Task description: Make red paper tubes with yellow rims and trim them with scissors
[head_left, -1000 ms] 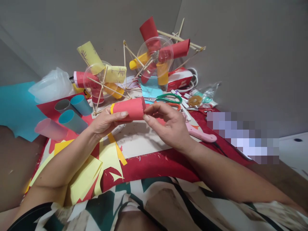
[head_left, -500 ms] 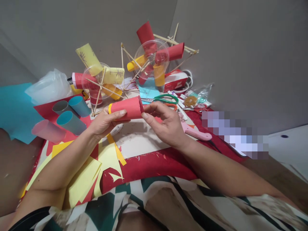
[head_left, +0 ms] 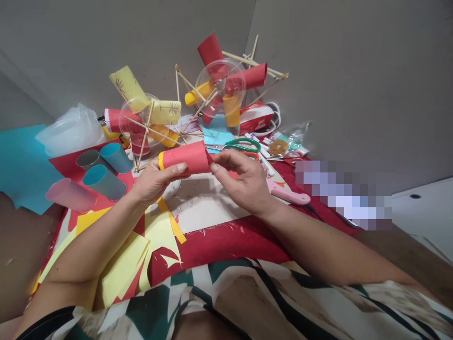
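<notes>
A red paper-covered cylinder (head_left: 189,157) with a yellow band at its left end lies sideways in the air over the table. My left hand (head_left: 150,182) wraps around its left part, thumb on the near side. At the other end, the thumb and index finger of my right hand (head_left: 244,184) pinch the paper edge. What is inside the cylinder is hidden. Just behind my right hand are green-handled scissors (head_left: 244,144). A pink-handled tool (head_left: 288,192) lies to its right, its front part covered by the hand.
Two wheel models of paper tubes, clear discs and sticks, one at left (head_left: 141,106) and one at right (head_left: 219,87), stand behind. Blue, grey and pink cups (head_left: 104,182) are at left. Yellow paper (head_left: 123,259) lies near my left forearm. A blurred-out device (head_left: 343,198) is at right.
At the cylinder's right end, the paper edge now shows as a small flap between my right fingers. My left hand keeps its hold; the view has shifted slightly.
</notes>
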The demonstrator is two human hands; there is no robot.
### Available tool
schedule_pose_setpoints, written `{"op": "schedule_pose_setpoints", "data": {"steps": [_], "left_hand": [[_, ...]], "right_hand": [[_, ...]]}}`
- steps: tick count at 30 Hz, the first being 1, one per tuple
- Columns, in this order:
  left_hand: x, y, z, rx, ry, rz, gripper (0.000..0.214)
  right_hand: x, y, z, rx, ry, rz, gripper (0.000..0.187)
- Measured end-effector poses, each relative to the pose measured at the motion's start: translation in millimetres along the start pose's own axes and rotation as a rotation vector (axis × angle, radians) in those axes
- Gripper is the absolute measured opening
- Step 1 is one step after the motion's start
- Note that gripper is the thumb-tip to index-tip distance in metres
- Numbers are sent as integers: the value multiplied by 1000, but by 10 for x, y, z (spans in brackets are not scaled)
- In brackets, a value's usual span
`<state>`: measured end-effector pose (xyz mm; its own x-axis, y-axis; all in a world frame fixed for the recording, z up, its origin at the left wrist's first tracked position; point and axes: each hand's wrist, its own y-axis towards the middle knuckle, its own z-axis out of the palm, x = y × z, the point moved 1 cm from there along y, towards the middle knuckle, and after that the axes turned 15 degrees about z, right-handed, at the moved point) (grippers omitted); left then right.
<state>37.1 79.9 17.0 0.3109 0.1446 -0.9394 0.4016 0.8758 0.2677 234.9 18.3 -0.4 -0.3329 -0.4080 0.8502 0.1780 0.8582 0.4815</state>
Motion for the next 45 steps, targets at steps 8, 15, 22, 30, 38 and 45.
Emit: {"op": "schedule_pose_setpoints", "data": {"steps": [8,15,22,30,38,45], "left_hand": [[36,-20,7,21,42,51,32],[67,-35,-10,37,144,175,29],[13,-68,44,44,260,221,33],[-33,-110,101,54,457,324,30],[-14,-169,124,122,449,330,29],[-46,-172,111,137,470,401,31]], "right_hand": [[16,-5,-11,-22,-15,66,6],[42,-1,-12,-11,-32,61,8],[-10,2,-2,1,-43,84,9],[-22,22,-38,14,-87,109,13],[-88,-19,-66,-21,-132,111,13],[-39,11,-32,-15,-113,126,13]]}}
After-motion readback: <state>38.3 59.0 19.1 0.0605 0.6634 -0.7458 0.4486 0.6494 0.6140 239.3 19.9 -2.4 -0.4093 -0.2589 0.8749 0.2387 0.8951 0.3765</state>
